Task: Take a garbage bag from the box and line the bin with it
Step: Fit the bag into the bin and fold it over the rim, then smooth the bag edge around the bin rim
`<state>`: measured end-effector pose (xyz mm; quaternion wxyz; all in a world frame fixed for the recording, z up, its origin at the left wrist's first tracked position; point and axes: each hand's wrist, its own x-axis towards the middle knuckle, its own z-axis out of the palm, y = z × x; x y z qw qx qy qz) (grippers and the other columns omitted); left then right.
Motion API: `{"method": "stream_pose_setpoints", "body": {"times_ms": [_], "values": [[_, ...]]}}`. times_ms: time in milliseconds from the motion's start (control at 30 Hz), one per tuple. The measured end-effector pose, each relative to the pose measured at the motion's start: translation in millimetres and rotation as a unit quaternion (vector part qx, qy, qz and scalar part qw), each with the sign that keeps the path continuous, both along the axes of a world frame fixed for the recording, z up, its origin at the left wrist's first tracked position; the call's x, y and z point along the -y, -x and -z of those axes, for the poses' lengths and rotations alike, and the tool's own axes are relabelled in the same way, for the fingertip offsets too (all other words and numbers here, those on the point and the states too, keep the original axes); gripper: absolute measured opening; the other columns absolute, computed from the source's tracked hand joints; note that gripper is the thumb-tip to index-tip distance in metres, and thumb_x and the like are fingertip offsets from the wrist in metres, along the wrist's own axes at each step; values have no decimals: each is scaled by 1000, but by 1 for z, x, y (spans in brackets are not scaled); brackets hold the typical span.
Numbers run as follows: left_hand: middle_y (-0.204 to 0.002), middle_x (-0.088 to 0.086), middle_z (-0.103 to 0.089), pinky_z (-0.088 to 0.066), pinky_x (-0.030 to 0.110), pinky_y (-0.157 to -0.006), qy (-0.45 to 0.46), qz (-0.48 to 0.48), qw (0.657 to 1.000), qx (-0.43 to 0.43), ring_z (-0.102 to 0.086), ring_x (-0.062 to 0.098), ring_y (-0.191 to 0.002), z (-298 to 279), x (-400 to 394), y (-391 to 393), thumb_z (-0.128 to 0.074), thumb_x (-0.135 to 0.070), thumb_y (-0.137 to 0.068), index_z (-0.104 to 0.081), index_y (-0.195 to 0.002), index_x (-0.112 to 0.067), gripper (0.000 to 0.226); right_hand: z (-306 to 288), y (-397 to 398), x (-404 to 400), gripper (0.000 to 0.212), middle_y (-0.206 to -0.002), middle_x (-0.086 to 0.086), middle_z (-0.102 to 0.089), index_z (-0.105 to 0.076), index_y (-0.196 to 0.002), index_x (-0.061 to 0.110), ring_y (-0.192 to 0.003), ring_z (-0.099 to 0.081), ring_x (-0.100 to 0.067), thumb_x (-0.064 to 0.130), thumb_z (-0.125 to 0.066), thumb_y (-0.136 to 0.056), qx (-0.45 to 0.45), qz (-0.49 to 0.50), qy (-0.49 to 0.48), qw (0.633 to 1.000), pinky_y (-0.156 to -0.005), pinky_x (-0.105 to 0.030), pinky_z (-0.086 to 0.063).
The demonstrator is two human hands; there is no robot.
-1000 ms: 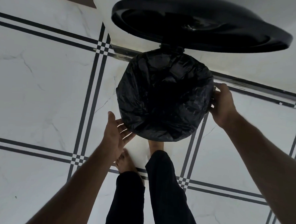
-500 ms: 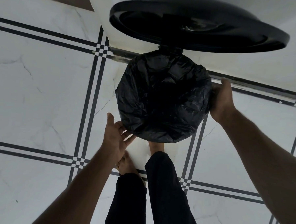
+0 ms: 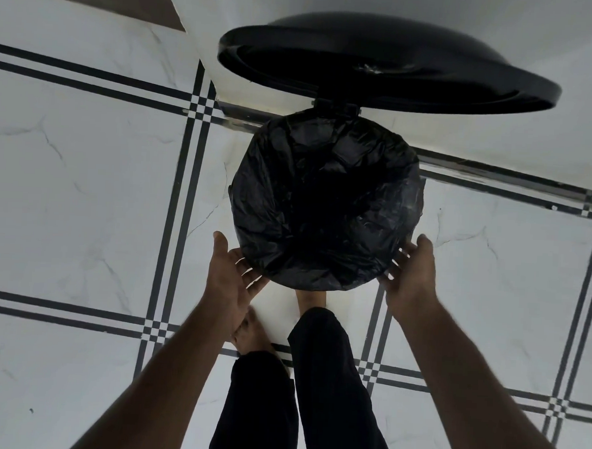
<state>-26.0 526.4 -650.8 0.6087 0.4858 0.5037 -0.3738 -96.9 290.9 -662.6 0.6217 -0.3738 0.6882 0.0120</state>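
Note:
A round pedal bin stands on the floor, its rim and inside wrapped in a crumpled black garbage bag (image 3: 323,205). The bag folds over the rim all round and hides the bin's body. The black lid (image 3: 432,77) is tipped up behind it on its hinge (image 3: 335,106). My left hand (image 3: 230,282) sits at the near-left edge, palm up, fingers apart, fingertips tucked under the bag's overhang. My right hand (image 3: 412,275) rests at the near-right edge with spread fingers against the bag. No bag box is in view.
White marble-look floor tiles (image 3: 83,196) with black double lines surround the bin. A white wall (image 3: 498,138) stands right behind it. My bare left foot (image 3: 251,335) and right foot (image 3: 309,299) in black trousers stand just before the bin.
My right hand has slid from the bin's right side down to its near-right edge. My left hand has stayed at the near-left edge. The bag looks smoother round the rim.

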Motion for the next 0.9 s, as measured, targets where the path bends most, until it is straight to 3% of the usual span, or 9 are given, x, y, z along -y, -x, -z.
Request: {"method": "stream_pose_setpoints", "body": {"times_ms": [200,300,367,433,533,667,733,833,900], "values": [[-121,12,-65,-48,44,-98,9,-24,1000,-1,-65,28,-103,1,0,1,-28,-64,-100,-52,-130,-10,66,9,5,-1,56,-112,-6,-69,-61,-107,10,-107,-66,-24,56,-31,-100,61,34,-90,993,-96,-39,-54],[-121,10,-64,-45,44,-106,-19,-12,1000,4,-61,27,-112,2,1,-1,-24,-63,-101,-53,-128,-12,64,5,-4,0,34,-91,-1,-67,-61,-92,16,-80,-63,-17,39,-36,-99,-11,21,-48,999,-67,-30,-52],[-124,7,-61,-43,42,-104,-113,31,993,34,-57,26,-114,1,3,-3,-24,-58,-104,-52,-130,-13,59,1,-9,3,19,-78,1,-55,-51,-82,19,-66,-50,-17,24,-36,-92,-69,4,49,996,-56,-28,-39],[-115,4,-59,-44,40,-96,-254,80,953,146,-56,26,-107,-7,5,-11,-33,-47,-104,-52,-117,-14,40,-13,-17,6,13,-79,2,-48,-45,-80,27,-67,-44,-17,24,-36,-90,-75,-11,176,981,-58,-29,-36],[-115,7,-57,-47,32,-86,-289,95,888,346,-58,24,-104,-44,17,-38,-39,-38,-102,-50,-114,-18,26,-58,-43,13,21,-102,4,-53,-49,-118,34,-83,-55,-14,33,-37,-100,59,-6,245,968,-69,-25,-48],[-131,5,-56,-52,27,-97,-158,51,886,433,-60,12,-101,-112,45,-84,-32,-43,-106,-39,-147,-27,44,-123,-84,29,37,-132,-2,-52,-56,-132,33,-93,-63,-13,47,-46,-100,251,-1,157,955,-80,-23,-54],[-119,2,-59,-50,29,-99,-122,32,891,436,-59,12,-98,-138,55,-102,-36,-50,-101,-53,-135,-29,44,-141,-96,32,31,-123,-2,-59,-69,-115,26,-97,-64,-14,45,-51,-97,286,-13,128,949,-85,-26,-53],[-104,7,-67,-51,37,-95,-145,51,891,427,-65,22,-100,-152,60,-110,-52,-53,-85,-67,-103,-14,46,-155,-99,30,12,-86,3,-67,-72,-84,17,-78,-63,-11,23,-64,-90,258,-27,171,951,-78,-22,-50],[-114,8,-71,-52,43,-101,-177,61,891,414,-66,23,-111,-153,56,-98,-55,-51,-80,-69,-109,-11,51,-157,-87,26,8,-75,2,-64,-71,-81,11,-71,-60,-9,10,-65,-86,240,-22,183,953,-76,-21,-49]]}}
